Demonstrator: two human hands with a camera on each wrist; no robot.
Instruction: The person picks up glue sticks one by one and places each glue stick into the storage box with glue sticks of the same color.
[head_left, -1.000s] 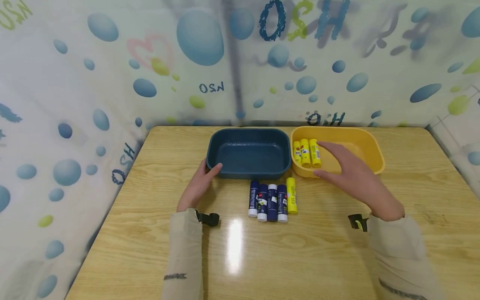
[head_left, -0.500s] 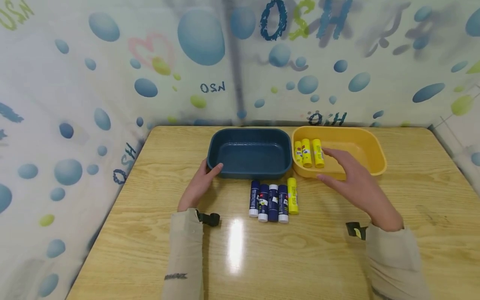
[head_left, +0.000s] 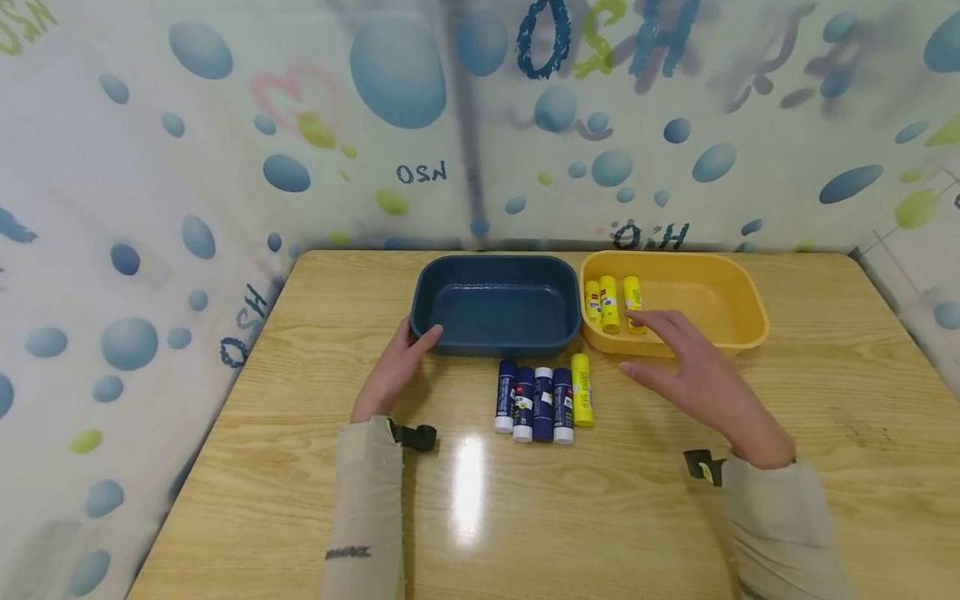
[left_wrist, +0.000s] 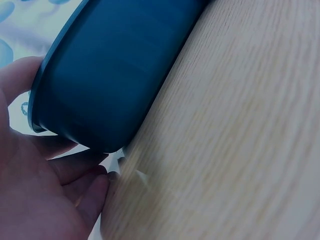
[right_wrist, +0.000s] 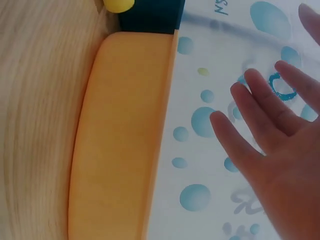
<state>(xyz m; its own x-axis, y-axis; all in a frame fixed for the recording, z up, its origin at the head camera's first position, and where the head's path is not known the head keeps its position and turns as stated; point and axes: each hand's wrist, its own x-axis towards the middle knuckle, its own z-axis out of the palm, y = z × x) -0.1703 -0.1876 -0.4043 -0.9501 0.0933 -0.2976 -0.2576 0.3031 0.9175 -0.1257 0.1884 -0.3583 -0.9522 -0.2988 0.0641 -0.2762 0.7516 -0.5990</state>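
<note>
– So, why grip the blue bin (head_left: 498, 308) with the left hand (head_left: 393, 367)?
– Probably to steady it.
– And with the right hand (head_left: 697, 379)?
– Spread, holding nothing, near 3 yellow glue sticks (head_left: 609, 304) in the yellow bin (head_left: 712, 300); 4 navy glue sticks (head_left: 543, 408) and 1 loose yellow stick (head_left: 582, 390) in front, apparently rowed by colour.

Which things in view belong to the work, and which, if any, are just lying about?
Probably in the work:
dark blue tray, gripped by the left hand
yellow tray, near the right hand
three yellow glue sticks inside it
single yellow glue stick and four blue glue sticks outside

Lying about: apparently nothing, only background:
table
patterned backdrop
</note>
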